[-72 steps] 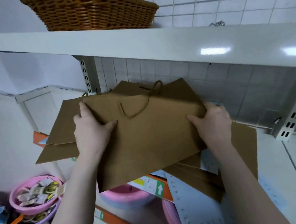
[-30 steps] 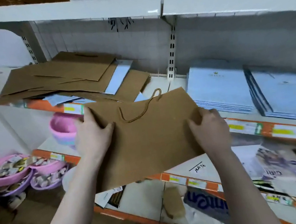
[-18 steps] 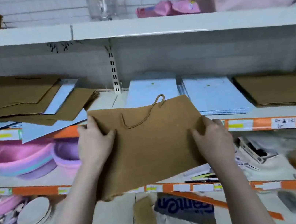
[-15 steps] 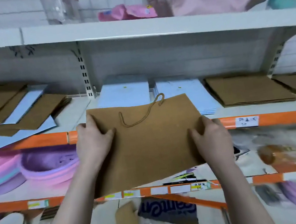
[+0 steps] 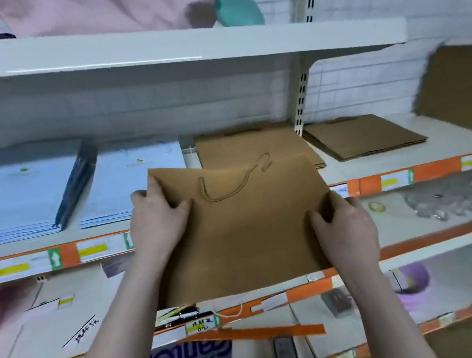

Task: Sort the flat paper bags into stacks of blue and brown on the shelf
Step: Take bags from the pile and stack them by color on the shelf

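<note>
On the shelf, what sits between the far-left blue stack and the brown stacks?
In the head view, a second blue stack lies between them.

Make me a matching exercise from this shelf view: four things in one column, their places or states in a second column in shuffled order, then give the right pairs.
Things:
1. held brown bag
2. left blue stack
3. near brown stack
4. far brown stack

Places or states:
A. lies at the left end of the shelf
B. lies right of the upright post
C. gripped at both side edges by the left hand and right hand
D. lies just right of the blue stacks, partly behind the held bag

Pairs: 1-C, 2-A, 3-D, 4-B
</note>
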The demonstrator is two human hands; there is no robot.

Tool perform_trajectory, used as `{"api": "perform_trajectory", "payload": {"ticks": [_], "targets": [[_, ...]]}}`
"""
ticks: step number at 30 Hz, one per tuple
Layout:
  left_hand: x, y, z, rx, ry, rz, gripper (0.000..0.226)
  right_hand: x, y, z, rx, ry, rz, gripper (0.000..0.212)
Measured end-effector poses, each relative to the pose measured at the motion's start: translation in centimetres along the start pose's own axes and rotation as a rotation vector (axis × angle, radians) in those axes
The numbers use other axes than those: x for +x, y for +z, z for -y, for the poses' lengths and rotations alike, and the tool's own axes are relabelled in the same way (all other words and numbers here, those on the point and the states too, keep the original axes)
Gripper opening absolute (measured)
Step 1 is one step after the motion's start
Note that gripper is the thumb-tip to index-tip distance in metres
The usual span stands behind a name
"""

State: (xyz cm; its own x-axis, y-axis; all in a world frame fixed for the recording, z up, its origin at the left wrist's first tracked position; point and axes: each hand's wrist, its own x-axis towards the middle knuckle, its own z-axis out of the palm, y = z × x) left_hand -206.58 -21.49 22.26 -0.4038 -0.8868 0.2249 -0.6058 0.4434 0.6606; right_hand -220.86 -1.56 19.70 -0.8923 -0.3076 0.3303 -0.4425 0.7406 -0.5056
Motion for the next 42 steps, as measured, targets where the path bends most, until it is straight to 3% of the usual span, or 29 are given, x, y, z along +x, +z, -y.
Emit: {"api": "perform_trajectory", "payload": {"ticks": [9,15,24,27,33,42], "targets": [[4.8,8.7,-7.8,-0.008,0.077,0.045,0.074,8.7,0.7,-5.6,-0.020,0.079,-0.061,0.029],[8.5,14.7,-13.8,-0.034,0.106,0.123,0.078,16.5,0.0,-8.4,-0.129,0.132,-0.076,0.036],[10.4,21.5,-20.7,-0.026,0.134,0.200,0.080,23.7,0.3,-14.2,-0.084,0.197,-0.065,0.029],[10.0,23.9,-23.1,-0.025,0.110,0.194,0.079,26.8,-0.2,-16.9,-0.069,0.180,-0.030,0.027],[8.4,29.6,-28.6,-0.031,0.000,0.110,0.078,34.3,-1.9,-23.4,-0.036,0.061,0.062,0.045],[8.2,35.6,-34.0,0.053,-0.103,0.073,0.071,42.7,-1.3,-29.9,-0.023,-0.014,0.185,0.040]]}}
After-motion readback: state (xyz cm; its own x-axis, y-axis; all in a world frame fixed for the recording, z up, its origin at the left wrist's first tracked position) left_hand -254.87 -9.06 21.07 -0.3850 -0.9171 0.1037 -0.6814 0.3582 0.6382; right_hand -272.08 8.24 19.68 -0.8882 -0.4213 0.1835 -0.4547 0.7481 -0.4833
